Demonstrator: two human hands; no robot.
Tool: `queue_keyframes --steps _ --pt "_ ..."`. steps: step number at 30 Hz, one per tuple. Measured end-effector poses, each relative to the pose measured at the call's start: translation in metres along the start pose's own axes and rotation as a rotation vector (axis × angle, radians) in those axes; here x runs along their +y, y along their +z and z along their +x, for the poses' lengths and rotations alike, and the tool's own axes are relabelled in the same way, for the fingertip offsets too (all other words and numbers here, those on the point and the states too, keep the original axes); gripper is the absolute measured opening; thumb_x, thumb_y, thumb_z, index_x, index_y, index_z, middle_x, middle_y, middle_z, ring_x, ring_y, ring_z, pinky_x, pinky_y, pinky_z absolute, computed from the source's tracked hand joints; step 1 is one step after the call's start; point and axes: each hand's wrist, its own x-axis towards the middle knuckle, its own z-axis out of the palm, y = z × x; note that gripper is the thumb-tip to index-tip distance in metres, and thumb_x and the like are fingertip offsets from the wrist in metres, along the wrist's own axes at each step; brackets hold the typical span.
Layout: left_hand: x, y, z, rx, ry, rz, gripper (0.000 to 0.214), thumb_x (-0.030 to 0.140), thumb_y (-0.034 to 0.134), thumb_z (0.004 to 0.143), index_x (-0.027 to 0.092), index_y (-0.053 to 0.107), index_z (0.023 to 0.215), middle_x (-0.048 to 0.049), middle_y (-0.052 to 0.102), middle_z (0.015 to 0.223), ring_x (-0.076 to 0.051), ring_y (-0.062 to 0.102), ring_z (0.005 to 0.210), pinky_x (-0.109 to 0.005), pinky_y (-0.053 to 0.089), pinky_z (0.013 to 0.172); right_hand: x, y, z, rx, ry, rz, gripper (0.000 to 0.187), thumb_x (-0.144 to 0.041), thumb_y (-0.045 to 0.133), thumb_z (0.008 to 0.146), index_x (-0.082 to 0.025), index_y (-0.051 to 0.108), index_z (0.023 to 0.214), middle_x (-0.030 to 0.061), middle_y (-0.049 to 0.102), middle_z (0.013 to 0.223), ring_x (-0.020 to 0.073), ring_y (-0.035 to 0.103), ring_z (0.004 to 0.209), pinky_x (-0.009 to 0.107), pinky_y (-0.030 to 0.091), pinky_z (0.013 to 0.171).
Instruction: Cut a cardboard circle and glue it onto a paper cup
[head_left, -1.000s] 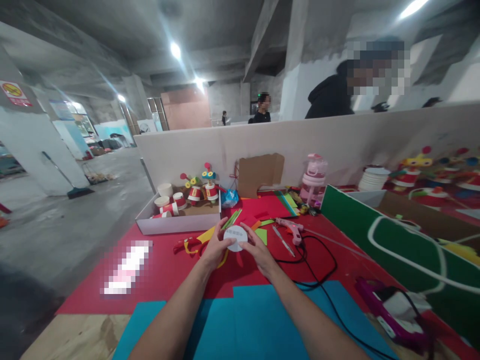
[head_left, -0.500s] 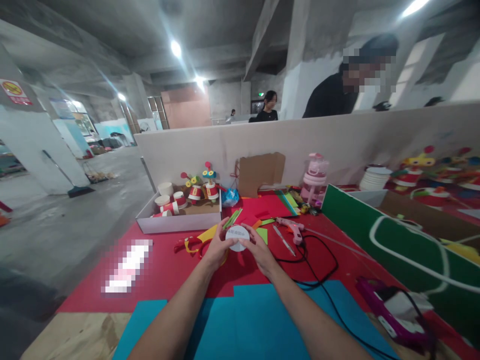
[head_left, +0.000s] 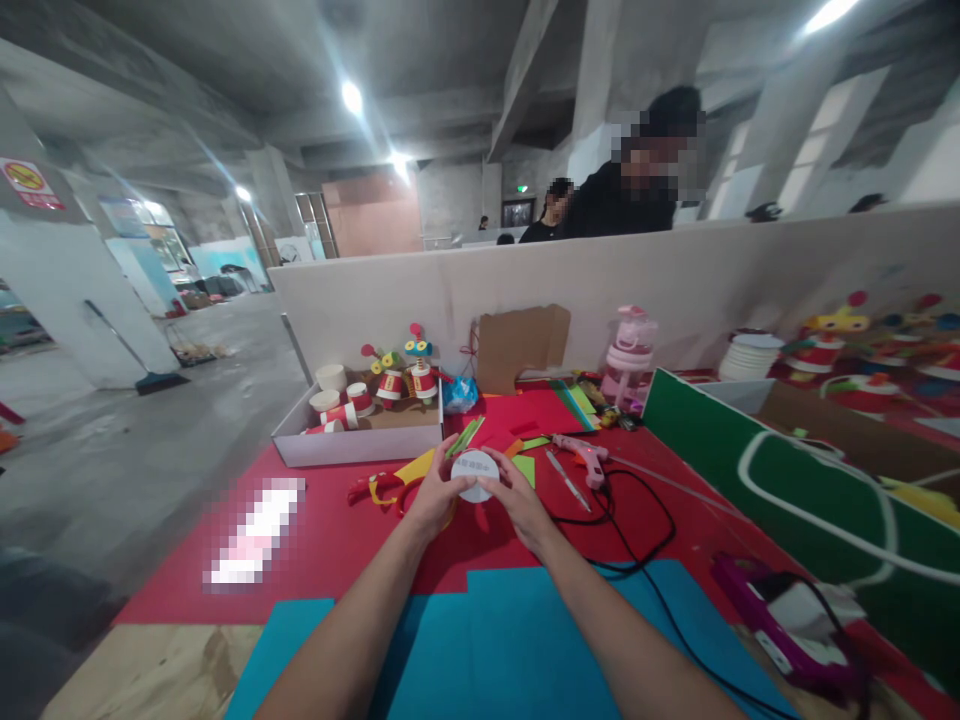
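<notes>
My left hand [head_left: 433, 497] and my right hand [head_left: 518, 504] both grip a small white paper cup [head_left: 475, 474], held above the red sheet [head_left: 322, 540] with its round base turned toward me. Fingers of each hand curl round the cup's sides. Red paper seems to wrap the cup below the base. Red scissors [head_left: 375, 490] and yellow and green paper scraps [head_left: 525, 468] lie just beyond my hands. A pink glue gun [head_left: 583, 456] rests to the right, its black cord looping across the table.
A white box [head_left: 352, 440] holds decorated paper cup figures at the back left. A pink bottle [head_left: 628, 358] and brown cardboard stand by the partition. A green board [head_left: 787, 490] leans at right, above a purple tool [head_left: 780, 620]. People stand behind the partition.
The cup has tilted slightly in my hands and sits a little higher. The people behind the partition have moved to the left.
</notes>
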Motion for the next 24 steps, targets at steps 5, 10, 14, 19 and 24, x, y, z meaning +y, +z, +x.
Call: queue_keyframes --steps 5,10,14,19,24 --pt "0.0007 0.0003 -0.0002 -0.002 -0.008 -0.017 0.100 0.017 0.080 0.054 0.023 0.036 0.143 -0.0037 0.065 0.097 -0.017 0.061 0.081 -0.027 0.046 0.073 -0.0005 0.0005 0.0000 -0.004 0.002 -0.004 0.057 -0.035 0.079 0.066 -0.024 0.058 0.118 0.0064 0.063 0.127 0.0283 0.055 0.122 0.045 0.041 0.106" --pt "0.0016 0.0013 -0.0001 -0.002 -0.009 -0.014 0.101 0.018 0.082 0.053 0.023 0.036 0.143 -0.0039 0.065 0.097 -0.018 0.061 0.083 -0.028 0.045 0.074 -0.0005 -0.0001 0.0008 -0.001 0.006 -0.004 0.059 -0.035 0.079 0.065 -0.023 0.057 0.119 0.0064 0.062 0.128 0.0282 0.054 0.122 0.045 0.040 0.107" --pt "0.0018 0.0016 -0.0004 0.002 -0.005 -0.007 0.100 0.018 0.082 0.053 0.023 0.037 0.142 -0.0048 0.066 0.099 -0.018 0.061 0.084 -0.028 0.045 0.074 -0.0007 -0.0002 0.0005 -0.008 0.008 0.000 0.059 -0.034 0.079 0.066 -0.024 0.056 0.119 0.0061 0.063 0.127 0.0282 0.055 0.122 0.046 0.041 0.107" --pt "0.0008 0.0006 -0.0002 -0.003 -0.003 -0.010 0.100 0.018 0.081 0.054 0.023 0.036 0.143 -0.0048 0.066 0.099 -0.018 0.062 0.083 -0.027 0.046 0.073 -0.0012 0.0007 0.0000 -0.006 0.004 0.008 0.058 -0.034 0.080 0.066 -0.024 0.057 0.118 0.0061 0.062 0.129 0.0286 0.054 0.123 0.046 0.040 0.107" --pt "0.0009 0.0003 -0.0002 -0.003 -0.002 -0.008 0.099 0.016 0.080 0.055 0.023 0.037 0.143 -0.0046 0.066 0.098 -0.018 0.062 0.083 -0.027 0.046 0.072 -0.0019 0.0013 -0.0001 -0.005 0.007 0.007 0.058 -0.035 0.079 0.066 -0.023 0.057 0.119 0.0069 0.062 0.128 0.0279 0.055 0.122 0.045 0.041 0.106"
